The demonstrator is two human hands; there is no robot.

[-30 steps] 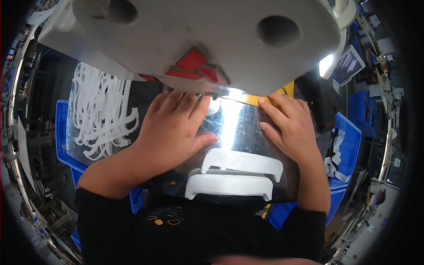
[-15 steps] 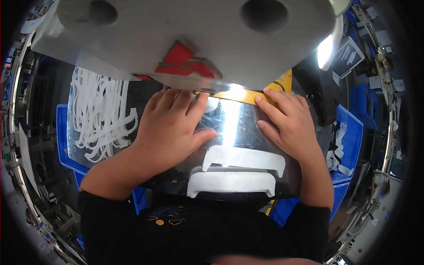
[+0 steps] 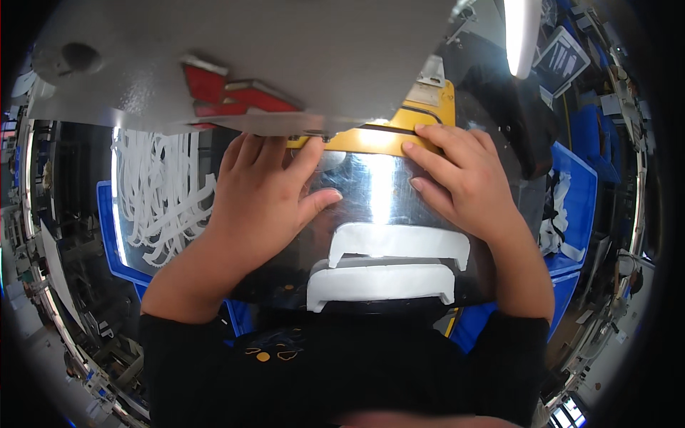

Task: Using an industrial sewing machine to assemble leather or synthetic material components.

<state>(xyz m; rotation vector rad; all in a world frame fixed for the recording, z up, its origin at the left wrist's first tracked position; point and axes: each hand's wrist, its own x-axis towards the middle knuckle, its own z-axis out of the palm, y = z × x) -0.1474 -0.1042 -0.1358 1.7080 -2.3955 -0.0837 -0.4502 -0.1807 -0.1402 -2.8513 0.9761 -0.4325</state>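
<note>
Fingers [image 3: 435, 153] flat on yellow part [image 3: 371, 139].

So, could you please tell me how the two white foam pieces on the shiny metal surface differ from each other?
The upper foam piece lies farther from the person, just below the right hand; the lower foam piece lies at the near edge of the metal surface. The upper one stretches farther right; the lower one starts farther left. Both are white, long, lie crosswise, and neither hand touches them.

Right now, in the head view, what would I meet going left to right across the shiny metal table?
Pile of white strips → left hand → white moulded pieces → right hand → blue bin.
</note>
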